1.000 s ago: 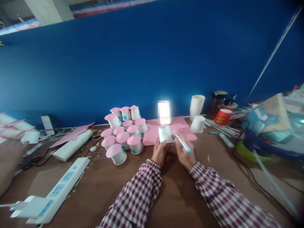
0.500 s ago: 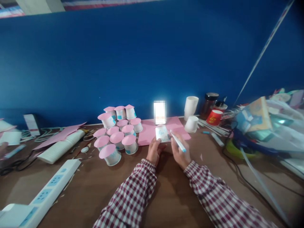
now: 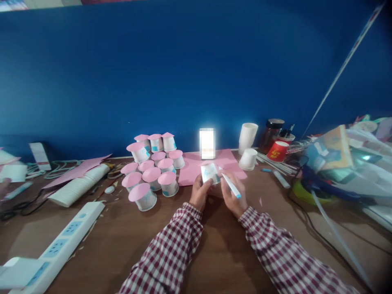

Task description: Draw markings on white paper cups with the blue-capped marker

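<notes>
My left hand [image 3: 199, 194] grips a small white paper cup [image 3: 210, 173] with blue drawing on its side, held just above the brown table. My right hand [image 3: 233, 199] holds a white marker with a blue end [image 3: 230, 185], its tip touching the cup's right side. Both sleeves are red-and-white checked. A pink paper sheet [image 3: 196, 169] lies just behind the cup. To the left stands a stack of several white cups with pink paper lids [image 3: 151, 165].
A white power strip [image 3: 58, 243] lies front left. A row of nested white cups [image 3: 78, 190] and pink paper [image 3: 78, 169] lie at left. Behind are a lit phone [image 3: 207, 143], white cups [image 3: 248, 143], a red cup [image 3: 278, 150], a dark jar [image 3: 272, 130]. Bags and cables [image 3: 333, 171] crowd the right.
The cup in my left hand has turned slightly and the marker tip stays against it. The view has shifted a little; a person's hand at the far left edge is almost out of sight.
</notes>
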{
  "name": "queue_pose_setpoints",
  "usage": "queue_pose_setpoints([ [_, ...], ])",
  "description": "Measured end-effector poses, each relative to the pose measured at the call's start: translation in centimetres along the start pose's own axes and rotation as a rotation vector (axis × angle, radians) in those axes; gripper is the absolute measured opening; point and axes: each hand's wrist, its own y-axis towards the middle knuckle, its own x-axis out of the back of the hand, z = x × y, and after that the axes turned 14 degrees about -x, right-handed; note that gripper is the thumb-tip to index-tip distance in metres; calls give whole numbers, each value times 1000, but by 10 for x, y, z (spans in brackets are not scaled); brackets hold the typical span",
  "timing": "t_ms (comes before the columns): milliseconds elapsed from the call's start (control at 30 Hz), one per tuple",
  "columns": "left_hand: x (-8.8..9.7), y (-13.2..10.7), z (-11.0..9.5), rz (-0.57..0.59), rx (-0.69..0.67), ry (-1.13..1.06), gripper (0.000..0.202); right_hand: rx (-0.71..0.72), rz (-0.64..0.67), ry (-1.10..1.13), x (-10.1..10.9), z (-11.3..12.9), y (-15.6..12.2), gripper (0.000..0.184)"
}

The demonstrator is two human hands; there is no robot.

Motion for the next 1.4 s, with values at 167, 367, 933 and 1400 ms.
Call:
queue_pose_setpoints([
  [167, 1, 0, 0, -26, 13, -1, 36, -159, -114, 141, 4, 10, 12, 20],
  [367, 1, -1, 3, -37, -21, 22, 38, -133, -155, 149, 4, 21, 19, 16],
  [933, -3, -6, -3, -34, -322, 682, 46, -33, -62, -48, 4, -1, 4, 11],
  [1400, -3, -6, -1, -121, -289, 581, 51, 44, -27, -82, 5, 3, 3, 10],
])
